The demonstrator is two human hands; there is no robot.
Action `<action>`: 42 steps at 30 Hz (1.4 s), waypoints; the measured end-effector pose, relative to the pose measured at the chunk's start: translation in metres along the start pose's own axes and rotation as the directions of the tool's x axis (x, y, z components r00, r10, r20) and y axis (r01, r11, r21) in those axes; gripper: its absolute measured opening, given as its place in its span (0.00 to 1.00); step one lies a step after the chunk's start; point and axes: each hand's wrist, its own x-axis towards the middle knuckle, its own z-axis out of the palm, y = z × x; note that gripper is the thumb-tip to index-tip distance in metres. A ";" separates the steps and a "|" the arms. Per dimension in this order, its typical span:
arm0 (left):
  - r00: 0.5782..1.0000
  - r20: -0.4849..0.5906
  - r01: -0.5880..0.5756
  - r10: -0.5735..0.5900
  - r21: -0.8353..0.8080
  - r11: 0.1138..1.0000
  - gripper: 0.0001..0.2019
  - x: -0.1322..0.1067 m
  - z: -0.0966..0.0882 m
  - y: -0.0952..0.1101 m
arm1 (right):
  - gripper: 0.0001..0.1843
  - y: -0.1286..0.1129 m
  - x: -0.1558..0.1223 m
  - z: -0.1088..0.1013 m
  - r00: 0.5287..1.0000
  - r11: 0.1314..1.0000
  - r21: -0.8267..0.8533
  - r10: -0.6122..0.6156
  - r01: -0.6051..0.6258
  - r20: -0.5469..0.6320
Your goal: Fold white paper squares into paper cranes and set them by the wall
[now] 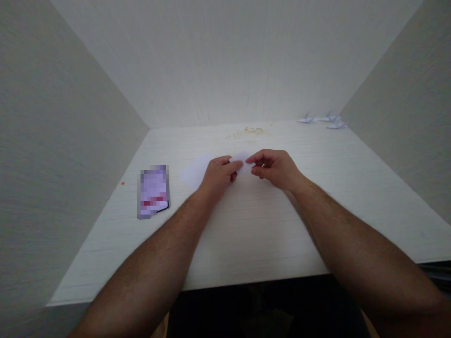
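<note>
A small piece of white folded paper [241,157] is held between my hands, a little above the middle of the table. My left hand [219,176] is closed on its left side, with the thumb lying on top. At the paper's right edge, my right hand [276,168] has its fingers curled and the index fingertip and thumb at a corner. The exact folds are too blurred to make out. Loose white paper [194,172] lies flat on the table, just beyond and to the left of my left hand and partly hidden by it.
On the white table [257,234], a device with a blurred-out screen [154,190] lies at the left. Several folded paper birds [336,125] stand in the far right corner. Brownish marks [254,131] show near the back wall. Walls enclose the left, back and right sides.
</note>
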 end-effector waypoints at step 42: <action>0.993 0.022 -0.114 0.115 0.410 0.905 0.06 -0.015 0.006 0.022 | 0.15 0.003 0.009 -0.011 0.997 0.979 0.189 0.074 -0.070 -0.012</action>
